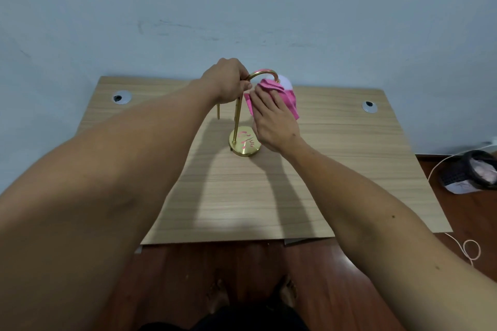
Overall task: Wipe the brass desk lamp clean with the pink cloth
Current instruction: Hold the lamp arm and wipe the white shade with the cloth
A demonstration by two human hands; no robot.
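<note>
On curved brass lamp (263, 73), seemingly crumpled pink cloth (285, 97).

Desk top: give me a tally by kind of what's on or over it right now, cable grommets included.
Brass desk lamp: 1, steadied at the arch by the left hand
Pink cloth: 1, pressed against the lamp head by the right hand
Round cable grommets: 2, far left and far right
Hands: 2
Total: 6
</note>
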